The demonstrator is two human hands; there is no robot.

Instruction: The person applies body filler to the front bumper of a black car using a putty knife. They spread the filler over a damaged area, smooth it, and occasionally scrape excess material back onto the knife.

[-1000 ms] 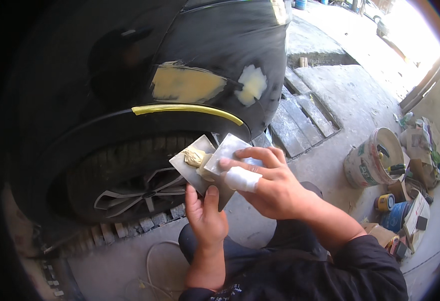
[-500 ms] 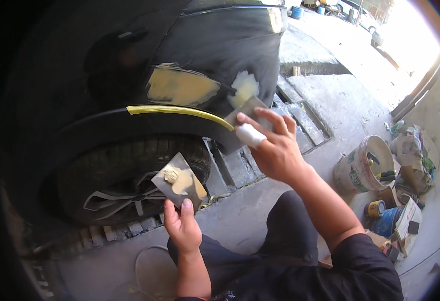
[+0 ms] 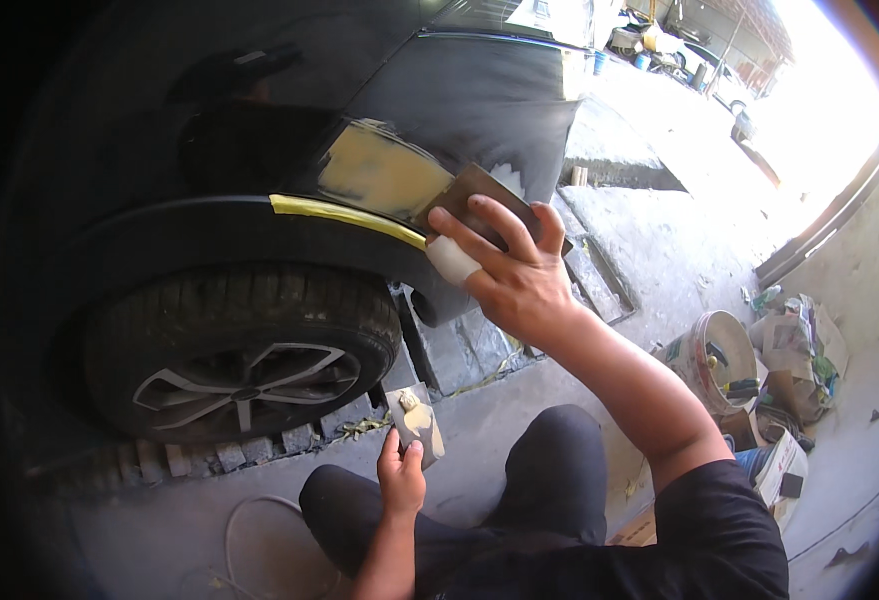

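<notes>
My right hand (image 3: 524,270), its thumb wrapped in a white bandage (image 3: 453,262), grips a flat metal spreader (image 3: 486,190). The spreader lies over the black car bumper (image 3: 499,110) and covers most of a pale filler patch (image 3: 509,178); whether its edge touches is hard to tell. Left of it is a larger tan filler patch (image 3: 379,168) on the bodywork. Yellow masking tape (image 3: 344,215) runs along the wheel arch edge. Lower down, my left hand (image 3: 402,482) holds a small metal plate (image 3: 424,440) carrying a lump of beige putty (image 3: 411,405).
A car wheel (image 3: 244,390) stands left of my left hand. Slotted floor blocks (image 3: 454,350) run beneath the car. To the right are a bucket with tools (image 3: 709,360), crumpled bags (image 3: 794,340) and a carton (image 3: 784,470). A thin hose (image 3: 234,525) lies on the floor.
My right hand and the spreader have moved left and slightly up, over the pale patch. My left hand with the putty plate has dropped lower and farther from the body panel. The view has shifted.
</notes>
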